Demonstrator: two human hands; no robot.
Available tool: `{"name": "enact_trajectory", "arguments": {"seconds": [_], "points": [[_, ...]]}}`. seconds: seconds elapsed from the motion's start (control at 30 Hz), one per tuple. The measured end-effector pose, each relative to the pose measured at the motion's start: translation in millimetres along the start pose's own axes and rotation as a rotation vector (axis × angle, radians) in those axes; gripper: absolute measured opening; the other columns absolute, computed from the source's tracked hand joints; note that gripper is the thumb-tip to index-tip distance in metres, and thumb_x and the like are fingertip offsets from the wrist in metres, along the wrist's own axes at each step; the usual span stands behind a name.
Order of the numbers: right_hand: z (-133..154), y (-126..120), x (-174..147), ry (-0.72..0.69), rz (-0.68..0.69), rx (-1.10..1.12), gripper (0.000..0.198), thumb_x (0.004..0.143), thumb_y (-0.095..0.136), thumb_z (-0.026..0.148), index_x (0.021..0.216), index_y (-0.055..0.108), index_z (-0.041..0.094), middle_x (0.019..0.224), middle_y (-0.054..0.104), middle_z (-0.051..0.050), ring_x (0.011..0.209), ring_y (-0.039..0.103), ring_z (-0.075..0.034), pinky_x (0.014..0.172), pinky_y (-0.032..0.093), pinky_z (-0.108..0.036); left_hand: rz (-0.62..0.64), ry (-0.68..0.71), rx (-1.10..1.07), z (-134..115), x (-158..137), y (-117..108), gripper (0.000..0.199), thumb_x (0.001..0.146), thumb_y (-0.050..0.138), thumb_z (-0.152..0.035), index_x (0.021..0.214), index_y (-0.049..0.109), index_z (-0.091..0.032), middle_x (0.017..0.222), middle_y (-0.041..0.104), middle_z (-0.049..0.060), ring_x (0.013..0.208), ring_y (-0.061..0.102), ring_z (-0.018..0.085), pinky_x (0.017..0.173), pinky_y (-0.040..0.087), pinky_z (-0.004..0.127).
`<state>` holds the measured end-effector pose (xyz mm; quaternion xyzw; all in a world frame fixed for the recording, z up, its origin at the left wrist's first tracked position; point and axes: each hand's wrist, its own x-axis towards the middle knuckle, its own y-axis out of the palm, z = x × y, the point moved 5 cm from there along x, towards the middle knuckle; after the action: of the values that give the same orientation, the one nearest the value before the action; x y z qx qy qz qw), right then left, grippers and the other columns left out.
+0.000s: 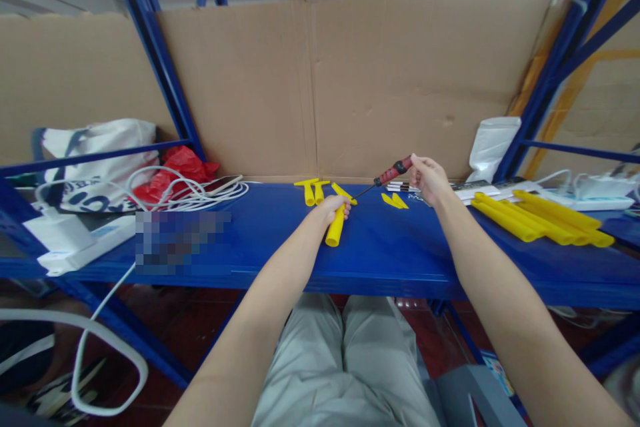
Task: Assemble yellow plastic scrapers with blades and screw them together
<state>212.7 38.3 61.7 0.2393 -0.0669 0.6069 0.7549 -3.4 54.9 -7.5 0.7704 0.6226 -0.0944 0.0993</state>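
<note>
My left hand (334, 208) is closed round a yellow tube (335, 229) whose open end points toward me over the blue shelf. In my right hand (425, 177) is the end of a screwdriver (394, 172) with a red and black handle. Its thin shaft slants down to the left and meets the yellow piece at my left hand; the tip is hidden there. Just beyond my left hand, two yellow T-shaped pieces (314, 193) lie side by side. Small pointed yellow pieces (395, 201) rest between my hands.
Several yellow tubes (543, 220) lie together at the right. A white power strip (593, 200) and white pouch (493, 147) are behind them. Coiled white cables (200, 192), a red plastic bag (175, 173) and a cloth bag (110, 153) sit at the left. Cardboard (380, 87) walls the back.
</note>
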Motion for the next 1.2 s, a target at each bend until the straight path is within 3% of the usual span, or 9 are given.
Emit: {"name": "enact_trajectory", "arguments": {"seconds": [0.13,0.33,0.6,0.9,1.2], "points": [[-0.8,-1.2,-0.4,0.020,-0.034,-0.010,0.038,0.062,0.075,0.042,0.061,0.045,0.019,0.043,0.046,0.007,0.034,0.039,-0.005,0.031,0.030,-0.017,0.005,-0.006,-0.002,-0.1,0.8,-0.3,0.020,0.084,0.038,-0.006,0.068,0.041,-0.016,0.041,0.037,-0.007,0.033,0.033,0.005,0.039,0.027,0.017],[-2.4,0.1,0.2,0.048,0.016,0.004,0.036,0.065,0.070,0.048,0.068,0.049,0.020,0.034,0.030,0.011,0.029,0.028,-0.004,0.030,0.025,-0.017,0.011,-0.011,0.003,0.2,2.0,-0.5,0.014,0.083,0.039,-0.006,0.073,0.045,-0.015,0.041,0.037,-0.007,0.033,0.033,0.005,0.038,0.027,0.016],[0.6,7.1,-4.3,0.105,0.163,0.135,0.026,0.074,0.066,0.037,0.071,0.046,0.020,0.055,0.053,0.007,0.039,0.041,-0.004,0.038,0.034,-0.016,0.018,-0.012,-0.018,1.0,2.7,-0.1,0.016,0.083,0.038,-0.005,0.072,0.045,-0.015,0.041,0.037,-0.007,0.033,0.032,0.004,0.037,0.026,0.016],[-1.7,5.2,-2.0,0.101,0.128,0.103,0.038,0.066,0.072,0.042,0.069,0.041,0.021,0.050,0.042,0.009,0.039,0.037,-0.003,0.037,0.031,-0.016,0.015,-0.007,-0.005,0.4,0.4,0.4,0.018,0.085,0.037,-0.006,0.071,0.043,-0.016,0.040,0.036,-0.007,0.033,0.032,0.004,0.038,0.027,0.016],[-4.6,5.4,-1.5,0.123,0.132,0.082,0.035,0.069,0.069,0.043,0.070,0.042,0.021,0.042,0.032,0.010,0.036,0.032,-0.004,0.036,0.028,-0.017,0.007,-0.008,-0.009,1.0,1.5,-0.6,0.015,0.083,0.043,-0.007,0.071,0.044,-0.015,0.042,0.037,-0.007,0.033,0.032,0.004,0.038,0.028,0.017]]}}
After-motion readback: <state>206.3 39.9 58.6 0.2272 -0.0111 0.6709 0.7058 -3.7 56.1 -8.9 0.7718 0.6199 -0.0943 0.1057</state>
